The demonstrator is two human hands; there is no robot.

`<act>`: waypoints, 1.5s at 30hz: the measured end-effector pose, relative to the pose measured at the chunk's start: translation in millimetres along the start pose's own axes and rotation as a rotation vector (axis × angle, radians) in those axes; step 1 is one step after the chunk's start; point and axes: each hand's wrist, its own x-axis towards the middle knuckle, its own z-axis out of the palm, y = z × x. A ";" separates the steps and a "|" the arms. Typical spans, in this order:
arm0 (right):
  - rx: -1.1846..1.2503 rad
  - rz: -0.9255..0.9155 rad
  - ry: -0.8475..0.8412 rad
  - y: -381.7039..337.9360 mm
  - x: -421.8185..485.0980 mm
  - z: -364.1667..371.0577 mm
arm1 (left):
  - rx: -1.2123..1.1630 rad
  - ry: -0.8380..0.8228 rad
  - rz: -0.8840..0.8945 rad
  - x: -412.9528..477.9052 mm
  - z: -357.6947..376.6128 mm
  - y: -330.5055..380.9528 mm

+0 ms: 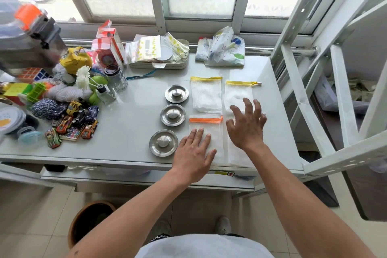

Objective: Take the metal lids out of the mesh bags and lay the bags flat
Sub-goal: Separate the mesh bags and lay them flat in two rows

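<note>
Three metal lids sit bare on the table (125, 132), in a rough column: far lid (177, 93), middle lid (173, 115), near lid (163, 143), each knob up, none touching another. Just right of them lie the mesh bags, all flat: a yellow-trimmed bag (206, 94) beside the far lid, a second yellow-trimmed bag (238, 95) to its right with a cord end poking out at the top right corner, an orange-trimmed bag (206, 130) nearer the table edge. A fourth white mesh bag (236, 153) shows under the right hand; its trim is hidden.

Left hand (193, 153) is flat, palm down, fingers spread, pressing the lower part of the orange-trimmed bag, gripping nothing. Right hand (247, 125) is spread open, fingers slightly curled, over the join between the right yellow bag and the fourth bag; can't tell if it touches the mesh.

Left end of table: pile of toy cars (77, 119), puzzle cube (34, 74), glass jar (117, 77)
</note>
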 end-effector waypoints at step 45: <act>0.094 0.109 -0.002 9.1 -37.3 7.3 | -0.030 0.103 -0.475 -16.0 -7.5 -28.6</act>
